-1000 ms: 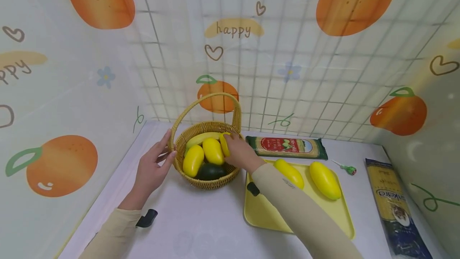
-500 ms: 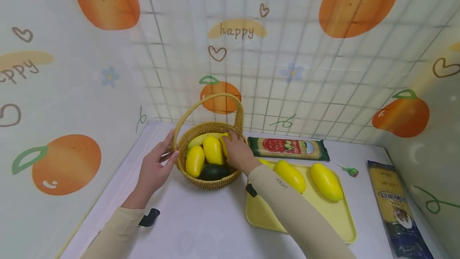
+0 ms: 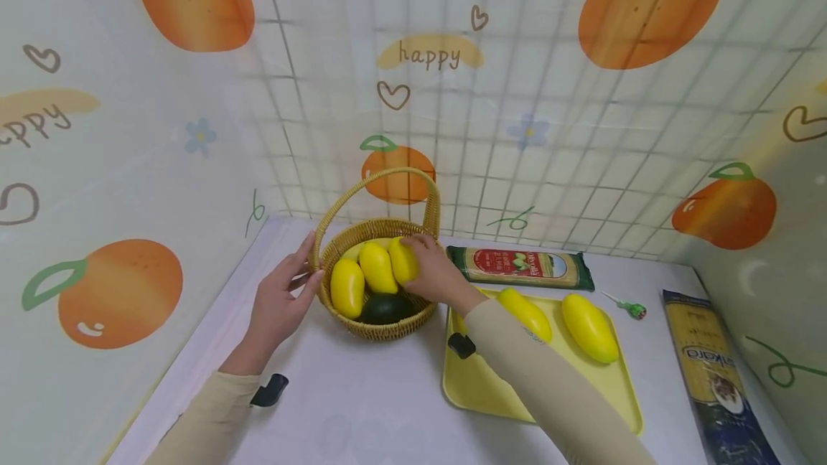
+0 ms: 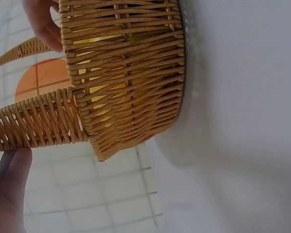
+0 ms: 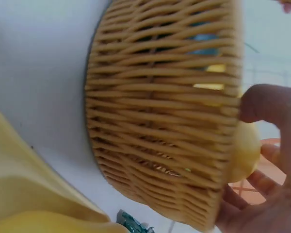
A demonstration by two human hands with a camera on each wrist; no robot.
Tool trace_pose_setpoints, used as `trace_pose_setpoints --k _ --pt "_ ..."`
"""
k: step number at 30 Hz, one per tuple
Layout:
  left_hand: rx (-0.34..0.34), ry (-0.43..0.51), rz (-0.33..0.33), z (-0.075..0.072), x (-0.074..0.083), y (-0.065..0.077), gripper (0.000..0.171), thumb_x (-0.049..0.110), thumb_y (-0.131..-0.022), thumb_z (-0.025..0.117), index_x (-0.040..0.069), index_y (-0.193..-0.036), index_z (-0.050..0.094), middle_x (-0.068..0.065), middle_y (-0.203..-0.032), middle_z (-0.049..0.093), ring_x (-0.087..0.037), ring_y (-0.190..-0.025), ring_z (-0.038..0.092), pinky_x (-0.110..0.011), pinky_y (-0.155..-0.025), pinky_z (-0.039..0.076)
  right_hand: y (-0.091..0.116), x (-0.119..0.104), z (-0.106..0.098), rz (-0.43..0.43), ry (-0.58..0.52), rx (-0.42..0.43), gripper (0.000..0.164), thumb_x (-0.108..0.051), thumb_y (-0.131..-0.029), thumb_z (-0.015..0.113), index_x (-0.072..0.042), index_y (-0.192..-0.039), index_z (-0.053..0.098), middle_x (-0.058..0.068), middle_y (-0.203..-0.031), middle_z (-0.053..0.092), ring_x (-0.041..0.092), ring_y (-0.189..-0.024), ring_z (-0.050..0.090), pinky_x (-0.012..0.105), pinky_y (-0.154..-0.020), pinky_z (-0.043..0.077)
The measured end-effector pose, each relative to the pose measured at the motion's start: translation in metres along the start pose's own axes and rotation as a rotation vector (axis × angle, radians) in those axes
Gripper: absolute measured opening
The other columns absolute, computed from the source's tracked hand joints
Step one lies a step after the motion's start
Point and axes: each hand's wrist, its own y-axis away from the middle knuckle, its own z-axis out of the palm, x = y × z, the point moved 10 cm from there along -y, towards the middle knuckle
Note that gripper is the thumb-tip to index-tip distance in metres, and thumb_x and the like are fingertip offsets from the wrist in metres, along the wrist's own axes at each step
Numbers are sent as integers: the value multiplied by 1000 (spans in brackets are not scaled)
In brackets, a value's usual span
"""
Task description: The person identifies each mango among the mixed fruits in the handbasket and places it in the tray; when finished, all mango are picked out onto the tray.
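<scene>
In the head view, my left hand (image 3: 281, 303) pinches the left foot of the wicker basket's (image 3: 388, 334) handle (image 4: 39, 119) between thumb and fingers. My right hand (image 3: 436, 271) reaches over the basket's right rim and grips a yellow mango (image 3: 404, 262) inside. Two more mangoes, a left one (image 3: 347, 289) and a middle one (image 3: 377, 268), lie beside it. A dark green avocado-like fruit (image 3: 388, 308) sits at the front, and a long pale yellow fruit (image 3: 352, 253) is mostly hidden behind. The right wrist view shows the gripped mango (image 5: 247, 153) bulging above the rim.
Right of the basket lies a yellow tray (image 3: 491, 386) with mangoes (image 3: 589, 329) on it, partly under my right forearm. Behind it is a green-ended pasta packet (image 3: 520, 268). A lollipop (image 3: 632, 309) and a blue-and-gold packet (image 3: 711, 372) lie farther right. Printed sheeting encloses the table.
My right hand has drawn the mango it grips slightly toward the front, showing more of it. The middle mango has turned and shifted a little left. My left hand stays at the handle.
</scene>
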Motion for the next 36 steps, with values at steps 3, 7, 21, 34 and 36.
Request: trace_pose_setpoints --k 3,7,21,34,36 --pt "0 -5 -2 0 1 0 79 1 -92 73 30 -158 40 -7 -105 67 -29 -102 72 -37 -85 60 8 -1 -9 -18 -97 10 81 -18 -84 79 -17 -155 40 11 -158 32 32 -131 47 44 -103 51" --pt "1 -4 -3 0 1 0 79 0 -92 73 29 -158 40 -6 -105 67 -28 -102 72 -34 -85 59 23 -3 -21 -22 -207 17 77 -20 -87 79 -22 -155 41 8 -160 29 30 -128 49 46 -105 50" --pt "-2 4 -17 0 2 1 78 -1 -92 72 28 -158 40 -5 -100 66 -30 -102 71 -23 -88 55 111 15 -48 -4 -276 20 74 -19 -88 81 -24 -152 44 6 -158 31 32 -129 50 46 -99 56" --pt "-11 -1 -37 1 1 0 80 0 -92 72 30 -159 38 -8 -105 67 -30 -105 71 -34 -88 58 185 50 -21 89 -286 -51 76 -19 -83 84 -35 -148 48 2 -155 36 28 -129 49 44 -91 60" --pt "-11 3 -39 2 1 0 80 0 -92 72 30 -158 38 -8 -105 67 -30 -106 71 -32 -88 57 193 53 -14 102 -277 -77 75 -21 -82 85 -36 -147 49 3 -155 36 28 -128 50 43 -90 60"
